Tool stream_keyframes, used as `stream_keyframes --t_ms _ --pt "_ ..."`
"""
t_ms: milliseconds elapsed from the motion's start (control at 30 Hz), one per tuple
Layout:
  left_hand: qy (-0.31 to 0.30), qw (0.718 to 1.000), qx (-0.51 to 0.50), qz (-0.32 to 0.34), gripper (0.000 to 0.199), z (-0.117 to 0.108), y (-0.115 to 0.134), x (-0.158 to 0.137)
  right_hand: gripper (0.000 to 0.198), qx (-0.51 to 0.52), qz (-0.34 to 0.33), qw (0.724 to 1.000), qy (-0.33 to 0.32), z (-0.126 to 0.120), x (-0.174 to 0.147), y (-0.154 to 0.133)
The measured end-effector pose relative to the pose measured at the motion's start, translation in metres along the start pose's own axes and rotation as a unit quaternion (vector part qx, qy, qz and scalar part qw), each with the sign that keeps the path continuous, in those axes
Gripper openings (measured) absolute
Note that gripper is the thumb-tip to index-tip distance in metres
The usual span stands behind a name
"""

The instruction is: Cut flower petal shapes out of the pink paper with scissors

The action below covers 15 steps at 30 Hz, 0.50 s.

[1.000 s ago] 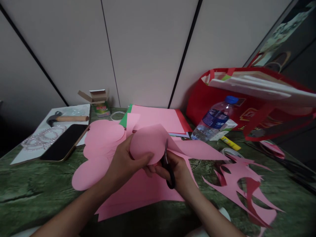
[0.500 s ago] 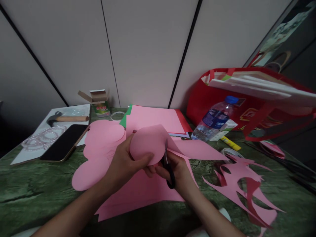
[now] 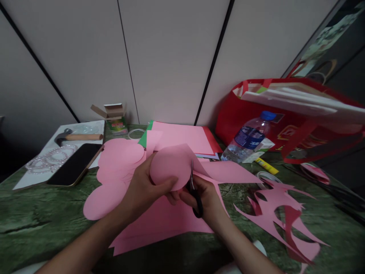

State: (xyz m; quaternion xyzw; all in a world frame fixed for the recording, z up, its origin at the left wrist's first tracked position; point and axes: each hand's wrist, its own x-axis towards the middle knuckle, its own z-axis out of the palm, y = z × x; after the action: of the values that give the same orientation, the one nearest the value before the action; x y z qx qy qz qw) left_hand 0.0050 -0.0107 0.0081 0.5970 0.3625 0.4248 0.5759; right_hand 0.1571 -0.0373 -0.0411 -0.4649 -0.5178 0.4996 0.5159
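My left hand (image 3: pixel 148 186) pinches a sheet of pink paper (image 3: pixel 171 165), thumb on top, at a rounded part of its outline. Black-handled scissors (image 3: pixel 196 196) are in my right hand (image 3: pixel 209 198), their blades at the right edge of that rounded part. A strip of the same sheet stretches off to the right. Beneath both hands lie larger pink sheets (image 3: pixel 159 232). Left of my left hand is a pile of rounded pink paper cutouts (image 3: pixel 119 152). Pink paper scraps (image 3: pixel 288 201) with curved gaps lie to the right.
A hammer (image 3: pixel 85 137), a phone (image 3: pixel 74 164) and clear beaded loops (image 3: pixel 51 160) lie at left, near an open small box (image 3: pixel 117 123). Stacked coloured paper (image 3: pixel 179 137) is at the back. At right stand a water bottle (image 3: pixel 246 137) and a red bag (image 3: pixel 230 110), with a yellow tube (image 3: pixel 266 166) nearby.
Almost nothing differs. The pink strip to the right of the scissors has shifted very slightly; both hands and the scissors keep their places.
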Motion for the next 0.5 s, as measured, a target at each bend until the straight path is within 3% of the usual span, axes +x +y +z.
stream_keyframes --t_ms 500 --pt "0.009 0.999 0.019 -0.028 0.032 0.0011 0.008 0.0008 0.031 0.007 0.019 1.0 -0.008 -0.0011 -0.0005 0.0005"
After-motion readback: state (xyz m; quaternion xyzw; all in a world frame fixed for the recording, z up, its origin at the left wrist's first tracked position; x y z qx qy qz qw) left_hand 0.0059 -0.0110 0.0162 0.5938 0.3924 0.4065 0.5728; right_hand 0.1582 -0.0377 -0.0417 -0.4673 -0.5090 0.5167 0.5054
